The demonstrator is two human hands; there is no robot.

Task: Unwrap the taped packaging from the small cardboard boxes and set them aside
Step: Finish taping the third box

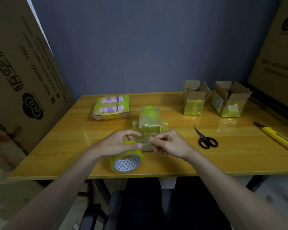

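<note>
A small cardboard box (149, 120) wrapped in yellowish tape lies in the middle of the wooden table (223, 156). My left hand (118, 143) grips a roll of yellow tape (126, 161) just in front of the box, thumb across the roll's top. My right hand (170, 145) pinches something thin near the box's front end, most likely the tape's loose end; it is too faint to be sure. A flat taped package (111, 107) printed "Contact lenses" lies at the back left. Two opened taped boxes, one (194, 98) and another (229, 99), stand at the back right.
Black scissors (205, 139) lie right of my hands. A yellow utility knife (276, 136) lies near the right edge. Large cardboard cartons lean at the left (20, 72) and right (276, 55). A dark chair (113, 206) sits under the table's front edge.
</note>
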